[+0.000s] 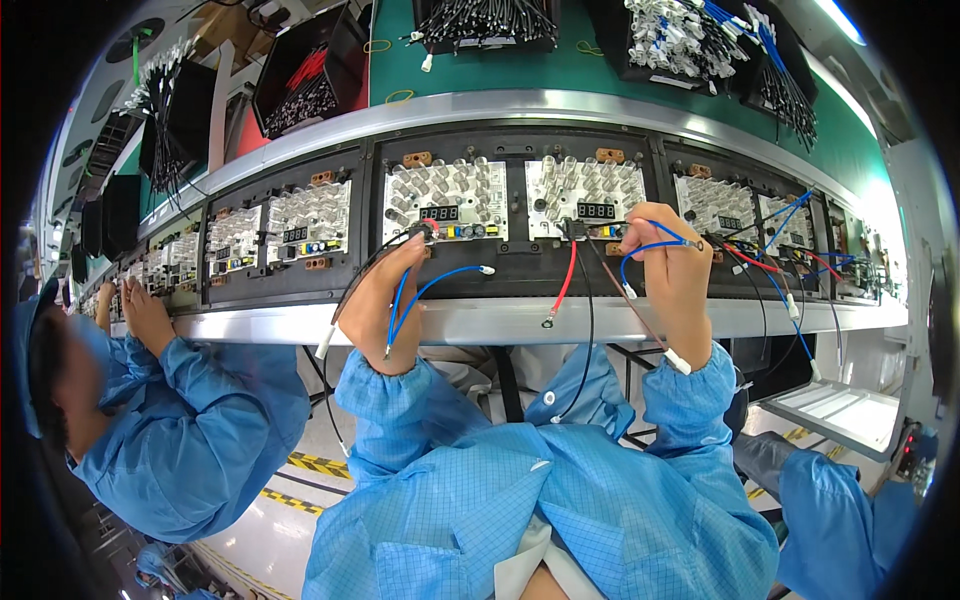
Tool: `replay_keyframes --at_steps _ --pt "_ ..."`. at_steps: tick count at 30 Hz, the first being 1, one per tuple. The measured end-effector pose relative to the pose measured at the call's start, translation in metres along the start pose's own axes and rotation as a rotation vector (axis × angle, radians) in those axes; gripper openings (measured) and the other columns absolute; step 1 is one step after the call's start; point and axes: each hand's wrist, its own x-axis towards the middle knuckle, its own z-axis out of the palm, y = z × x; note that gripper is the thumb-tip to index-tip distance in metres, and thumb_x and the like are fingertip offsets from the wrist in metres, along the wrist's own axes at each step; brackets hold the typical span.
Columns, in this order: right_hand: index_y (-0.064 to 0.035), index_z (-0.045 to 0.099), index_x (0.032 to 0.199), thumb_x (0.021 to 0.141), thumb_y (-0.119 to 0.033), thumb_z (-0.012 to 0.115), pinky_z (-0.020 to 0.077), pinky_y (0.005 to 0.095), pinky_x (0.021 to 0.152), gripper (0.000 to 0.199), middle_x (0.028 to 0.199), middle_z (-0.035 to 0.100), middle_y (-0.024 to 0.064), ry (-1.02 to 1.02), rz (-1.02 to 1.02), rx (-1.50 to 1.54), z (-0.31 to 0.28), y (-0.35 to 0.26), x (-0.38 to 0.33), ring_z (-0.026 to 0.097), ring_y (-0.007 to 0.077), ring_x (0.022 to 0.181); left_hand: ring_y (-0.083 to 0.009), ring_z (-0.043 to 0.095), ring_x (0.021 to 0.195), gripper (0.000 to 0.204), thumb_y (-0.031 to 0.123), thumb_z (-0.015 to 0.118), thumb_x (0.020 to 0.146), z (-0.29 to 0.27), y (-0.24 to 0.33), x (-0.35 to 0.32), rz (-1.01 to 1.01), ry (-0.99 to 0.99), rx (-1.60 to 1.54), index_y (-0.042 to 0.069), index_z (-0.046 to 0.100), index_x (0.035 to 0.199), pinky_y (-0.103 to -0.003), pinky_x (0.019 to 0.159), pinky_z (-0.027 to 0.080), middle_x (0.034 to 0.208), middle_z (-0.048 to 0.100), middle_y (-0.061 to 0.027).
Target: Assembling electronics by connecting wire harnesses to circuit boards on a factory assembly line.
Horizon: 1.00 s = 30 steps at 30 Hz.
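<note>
Blue jacket (pixel 500 485) on this one — finely gridded in dark lines; gathered cuffs (pixel 716 362); chest pocket (pixel 410 566); whitish collar (pixel 512 578).

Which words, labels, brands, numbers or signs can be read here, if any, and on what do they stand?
Displays on the circuit boards: digit-shaped segments, no words.
Pale label on the black box, upper right: too small to read.
Striped floor tape: no readable writing.

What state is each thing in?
White rectangular circuit board left of centre: face up in black rectangular frame.
Black rectangular display on it: appears unlit.
Left hand: curled at board's lower edge; grip hidden.
Right hand: curled, holding blue insulated wire.
Red insulated wire: hanging, lower end loose.
Black angular bin: open, holding red and black wires.
</note>
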Motion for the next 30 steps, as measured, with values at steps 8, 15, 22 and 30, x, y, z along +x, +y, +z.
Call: replay_keyframes --at_steps 8,15,22,30 --pt "-0.0008 0.062 0.097 0.090 -0.003 0.055 0.0483 0.0232 0.058 0.009 0.069 0.061 0.0073 0.041 0.030 0.007 0.000 0.003 0.000 0.061 0.0108 0.062 -0.0249 0.071 0.083 0.028 -0.016 0.065 0.074 -0.003 -0.002 0.000 0.007 -0.048 0.030 0.000 0.066 0.097 -0.030 0.073 0.056 0.091 0.071 -0.0150" --pt "-0.0008 0.061 0.096 0.090 -0.001 0.054 0.0495 0.0233 0.059 0.010 0.071 0.062 0.0075 0.022 0.025 0.016 0.001 0.002 0.001 0.062 0.0115 0.063 -0.0247 0.071 0.083 0.029 -0.017 0.066 0.073 -0.005 -0.001 0.003 0.012 -0.050 0.050 0.000 0.066 0.097 -0.030 0.072 0.056 0.092 0.071 -0.0145" --pt "0.0014 0.059 0.095 0.092 -0.004 0.048 0.0472 0.0234 0.058 0.012 0.071 0.060 0.0068 -0.100 -0.022 -0.040 0.003 -0.005 0.009 0.059 0.0109 0.063 -0.0249 0.070 0.084 0.031 -0.017 0.067 0.072 -0.006 -0.005 0.004 0.019 -0.066 0.063 0.000 0.066 0.097 -0.029 0.074 0.055 0.091 0.071 -0.0143" --pt "0.0026 0.057 0.092 0.087 0.002 0.048 0.0453 0.0244 0.060 0.010 0.072 0.055 0.0101 -0.248 -0.111 -0.199 0.006 -0.014 0.024 0.055 0.0138 0.061 -0.0214 0.070 0.081 0.028 -0.014 0.066 0.076 -0.002 -0.005 0.003 -0.095 -0.075 -0.001 0.002 0.068 0.098 -0.027 0.071 0.053 0.087 0.070 -0.0133"
